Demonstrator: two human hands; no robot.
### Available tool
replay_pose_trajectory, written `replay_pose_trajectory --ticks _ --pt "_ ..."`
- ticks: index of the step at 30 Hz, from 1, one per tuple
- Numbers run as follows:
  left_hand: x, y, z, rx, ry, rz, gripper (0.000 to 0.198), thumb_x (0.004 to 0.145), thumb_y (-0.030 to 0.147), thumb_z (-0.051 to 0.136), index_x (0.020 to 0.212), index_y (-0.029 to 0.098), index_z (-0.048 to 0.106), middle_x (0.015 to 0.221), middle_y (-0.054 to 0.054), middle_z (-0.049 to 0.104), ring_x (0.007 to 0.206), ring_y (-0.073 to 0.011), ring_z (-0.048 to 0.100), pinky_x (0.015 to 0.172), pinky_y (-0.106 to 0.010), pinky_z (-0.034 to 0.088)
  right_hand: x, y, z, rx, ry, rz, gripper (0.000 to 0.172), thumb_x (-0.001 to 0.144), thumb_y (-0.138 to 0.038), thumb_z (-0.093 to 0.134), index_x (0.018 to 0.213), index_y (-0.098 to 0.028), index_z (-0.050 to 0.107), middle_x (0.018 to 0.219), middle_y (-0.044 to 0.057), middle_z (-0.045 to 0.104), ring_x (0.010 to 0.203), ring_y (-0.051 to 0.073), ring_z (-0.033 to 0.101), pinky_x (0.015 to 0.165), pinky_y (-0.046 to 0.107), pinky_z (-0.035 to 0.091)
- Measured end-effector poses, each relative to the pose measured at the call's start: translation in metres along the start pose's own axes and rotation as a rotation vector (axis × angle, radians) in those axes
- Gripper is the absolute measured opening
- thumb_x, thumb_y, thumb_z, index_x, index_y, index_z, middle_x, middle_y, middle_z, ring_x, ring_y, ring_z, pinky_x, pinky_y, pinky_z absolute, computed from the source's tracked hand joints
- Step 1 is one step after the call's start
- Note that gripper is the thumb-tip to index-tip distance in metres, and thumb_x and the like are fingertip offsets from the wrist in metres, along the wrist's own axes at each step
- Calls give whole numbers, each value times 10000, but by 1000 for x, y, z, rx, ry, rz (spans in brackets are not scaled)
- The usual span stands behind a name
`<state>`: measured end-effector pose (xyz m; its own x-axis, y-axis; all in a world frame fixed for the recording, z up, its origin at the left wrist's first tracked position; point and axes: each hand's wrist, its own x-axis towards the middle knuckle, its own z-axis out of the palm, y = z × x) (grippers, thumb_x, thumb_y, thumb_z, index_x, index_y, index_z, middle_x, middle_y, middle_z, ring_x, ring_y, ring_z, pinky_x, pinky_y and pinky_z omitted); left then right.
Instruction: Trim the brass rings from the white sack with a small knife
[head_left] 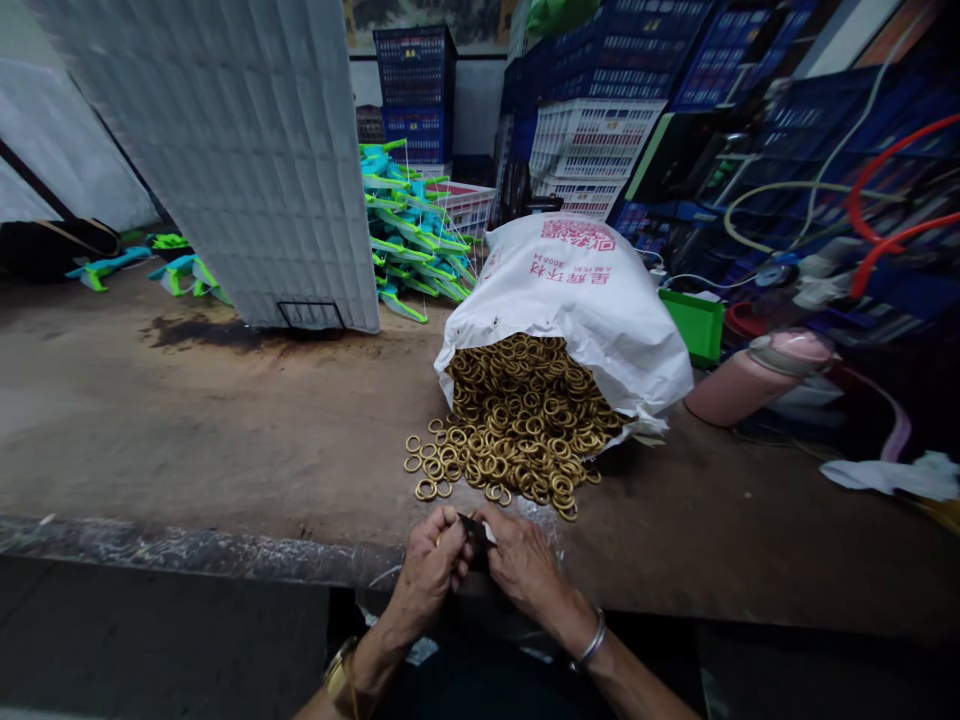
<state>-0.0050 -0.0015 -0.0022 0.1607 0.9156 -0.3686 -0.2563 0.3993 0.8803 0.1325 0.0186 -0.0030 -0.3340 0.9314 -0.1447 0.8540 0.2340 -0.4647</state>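
Note:
Both hands meet at the near edge of the brown worktable (187, 430). My left hand (429, 572) is closed in a pinch, and my right hand (523, 562) is closed too. Between them they grip a small dark piece (475, 531) with a pale end; I cannot make out what it is. Just beyond the hands lies a heap of brass rings (517, 425), spilling from an open white sack (577, 300) printed with red characters.
A tall grey gridded panel (247, 150) stands at the back left. Green and blue plastic parts (412, 235) are piled behind it. Blue and white crates (592, 110), hoses, a green box (697, 325) and a pink bottle (757, 380) crowd the right.

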Motion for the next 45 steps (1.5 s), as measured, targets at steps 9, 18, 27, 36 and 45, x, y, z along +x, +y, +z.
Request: replay_pose_trajectory --ticks 9,18,27,36,45 --pt "-17 6 -8 78 -7 3 330 758 489 515 695 180 418 530 64 478 387 -32 386 373 -134 267 6 -11 -3 -195 -62 55 331 714 -68 392 1004 -161 523 803 73 648 715 182 578 571 255 262" --pt "-28 8 -16 -293 -90 -53 285 775 426 534 725 148 498 619 20 524 381 -29 370 313 -136 242 43 -26 -9 -235 124 50 309 726 -44 395 997 -164 478 777 52 651 676 152 587 567 243 282" --pt "-16 7 -29 -525 -74 -109 173 780 332 543 860 181 520 701 -3 562 458 -63 458 349 -142 274 65 -35 -2 -425 40 75 247 788 -81 387 992 -197 463 810 68 649 731 186 616 566 245 315" --pt "-7 6 -33 -727 -34 -175 206 667 270 677 698 128 531 697 -26 562 556 -76 500 391 -135 290 61 -28 -3 -418 63 58 185 769 -87 400 917 -177 468 766 67 653 677 169 617 523 247 273" --pt "-3 3 -10 -286 158 -8 311 683 403 640 860 180 513 569 62 479 418 -51 412 345 -137 268 43 -12 -5 -1 181 83 180 736 -93 388 863 -168 492 701 32 608 630 143 550 569 232 300"
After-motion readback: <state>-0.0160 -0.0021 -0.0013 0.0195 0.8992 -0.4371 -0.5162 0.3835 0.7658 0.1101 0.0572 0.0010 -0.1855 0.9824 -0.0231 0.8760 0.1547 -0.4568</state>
